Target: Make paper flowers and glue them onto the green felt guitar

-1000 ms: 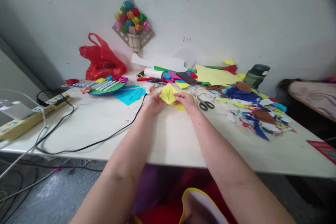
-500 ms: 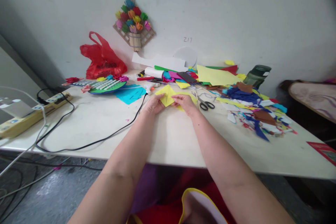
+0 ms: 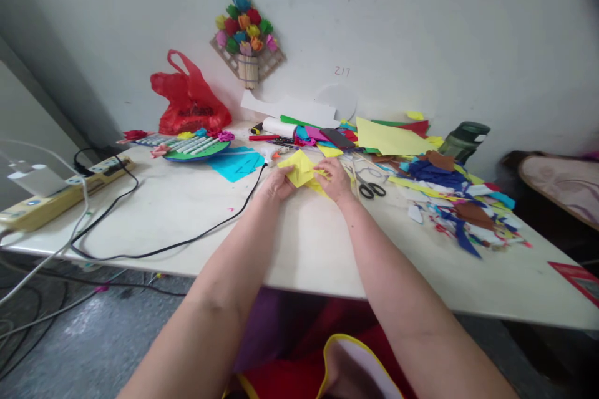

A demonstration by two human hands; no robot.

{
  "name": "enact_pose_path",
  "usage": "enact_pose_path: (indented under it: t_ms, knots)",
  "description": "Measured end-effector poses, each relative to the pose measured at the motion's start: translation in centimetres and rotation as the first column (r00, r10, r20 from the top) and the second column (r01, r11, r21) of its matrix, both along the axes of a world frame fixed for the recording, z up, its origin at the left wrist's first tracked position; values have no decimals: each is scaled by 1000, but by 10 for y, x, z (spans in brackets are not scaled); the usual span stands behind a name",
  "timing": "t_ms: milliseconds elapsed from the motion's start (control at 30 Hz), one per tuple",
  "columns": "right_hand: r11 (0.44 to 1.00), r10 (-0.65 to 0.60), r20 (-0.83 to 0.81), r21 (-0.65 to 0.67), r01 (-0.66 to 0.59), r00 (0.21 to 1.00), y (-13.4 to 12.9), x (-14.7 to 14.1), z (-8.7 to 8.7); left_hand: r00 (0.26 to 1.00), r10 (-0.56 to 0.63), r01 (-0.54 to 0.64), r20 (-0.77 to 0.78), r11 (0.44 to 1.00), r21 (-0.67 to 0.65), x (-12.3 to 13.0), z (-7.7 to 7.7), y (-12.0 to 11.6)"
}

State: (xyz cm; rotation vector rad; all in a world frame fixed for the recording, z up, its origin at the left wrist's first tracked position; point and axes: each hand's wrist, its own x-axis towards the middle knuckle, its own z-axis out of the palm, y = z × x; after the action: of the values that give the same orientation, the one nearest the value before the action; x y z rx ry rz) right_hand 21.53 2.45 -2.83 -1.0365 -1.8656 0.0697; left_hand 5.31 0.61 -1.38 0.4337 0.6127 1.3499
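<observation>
A creased piece of yellow paper (image 3: pixel 298 169) is held above the white table (image 3: pixel 309 249). My left hand (image 3: pixel 277 183) pinches its left and lower edge. At its right edge is my right hand (image 3: pixel 335 179), fingers pressed together on the yellow paper. More yellow paper lies under and beside the right hand, partly hidden by it. Black-handled scissors (image 3: pixel 372 189) rest just right of my right hand. A white glue gun (image 3: pixel 267 156) with a black cord lies behind my left hand.
Paper scraps (image 3: pixel 468 212) cover the right side, near a green bottle (image 3: pixel 463 142). On the left are a power strip (image 3: pixel 70 196), cyan paper (image 3: pixel 236 164) and a red bag (image 3: pixel 191 96). The black cord (image 3: pixel 187 242) crosses the table.
The view has shifted slightly, so the scene sits a little further right. The yellow paper is tilted differently, and my right hand has moved slightly away from its middle.
</observation>
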Motion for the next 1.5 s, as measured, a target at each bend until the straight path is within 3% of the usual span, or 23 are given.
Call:
enact_pose_path:
  t_ms: [100,233,400,667,1133,1500]
  knots:
    - [985,-44,115,173,23,992,-2,2,5,1000,1,-1,6,1000,10,-1,-2,2]
    - [970,-26,195,241,-23,981,-7,-3,9,1000,-17,17,4,1000,26,-3,-7,7]
    - [970,62,229,215,-112,972,-8,-11,5,1000,-22,22,-16,1000,10,-3,-8,9]
    - [988,71,303,110,-109,950,-12,-13,6,1000,-18,18,-18,1000,20,-2,-8,8]
    - [963,137,451,147,-225,882,-14,-16,7,998,-36,35,45,999,36,-2,-7,8]
    - [971,130,393,134,-197,910,-9,-18,3,997,-54,52,51,997,55,-3,-2,4]
